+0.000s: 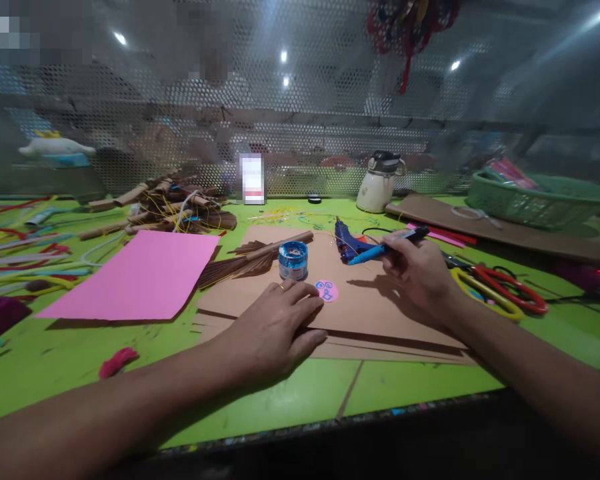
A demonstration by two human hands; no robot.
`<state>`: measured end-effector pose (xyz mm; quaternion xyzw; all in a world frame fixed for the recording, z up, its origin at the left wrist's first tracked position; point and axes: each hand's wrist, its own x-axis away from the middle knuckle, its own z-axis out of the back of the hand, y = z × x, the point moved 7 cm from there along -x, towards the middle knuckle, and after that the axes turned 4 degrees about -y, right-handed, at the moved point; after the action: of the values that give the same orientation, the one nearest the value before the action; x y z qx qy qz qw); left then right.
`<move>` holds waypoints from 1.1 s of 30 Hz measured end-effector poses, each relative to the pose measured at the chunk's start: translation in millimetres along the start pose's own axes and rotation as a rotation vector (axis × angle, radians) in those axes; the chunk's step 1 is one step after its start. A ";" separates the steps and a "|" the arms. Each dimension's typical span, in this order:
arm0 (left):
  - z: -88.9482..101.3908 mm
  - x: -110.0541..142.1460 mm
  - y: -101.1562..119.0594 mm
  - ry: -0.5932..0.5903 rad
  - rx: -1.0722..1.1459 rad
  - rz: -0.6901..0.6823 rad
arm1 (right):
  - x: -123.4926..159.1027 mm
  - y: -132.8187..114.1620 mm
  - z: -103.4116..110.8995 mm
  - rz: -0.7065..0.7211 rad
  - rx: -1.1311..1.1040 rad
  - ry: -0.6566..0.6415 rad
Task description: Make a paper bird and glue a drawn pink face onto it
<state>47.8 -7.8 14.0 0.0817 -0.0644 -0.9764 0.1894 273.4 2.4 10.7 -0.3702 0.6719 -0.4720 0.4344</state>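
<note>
My left hand [277,323] lies flat on brown cardboard [390,313], fingers stretched out, fingertips at the edge of a small pink paper circle [327,291] with a face drawn in blue. My right hand [417,267] pinches a slim pen-like tool [367,255], blue at the front and black at the back. Whether it is a brush or a marker, I cannot tell. Its tip hovers up and to the right of the circle. Just beyond my left fingers stands an open jar of blue paint [293,261].
A dark blue glue gun [347,241] lies behind the tool. Yellow and red scissors [510,287] sit right of my right hand. Pink paper [135,277], brown folded fans and sticks [180,207], and pipe cleaners [40,253] occupy the left. Behind are a cream jug [377,183] and a green basket [545,200].
</note>
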 end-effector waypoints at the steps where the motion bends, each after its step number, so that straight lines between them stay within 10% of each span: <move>1: 0.4 0.1 0.1 0.002 0.003 -0.003 | -1.1 -0.6 1.4 0.011 0.005 0.002; 33: 14.6 3.5 0.8 0.105 0.099 -0.028 | -2.7 -32.5 17.8 0.307 0.103 0.098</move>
<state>42.2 -8.5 27.9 0.1430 -0.1013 -0.9689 0.1745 293.9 -9.9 39.2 -0.2169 0.7158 -0.4514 0.4866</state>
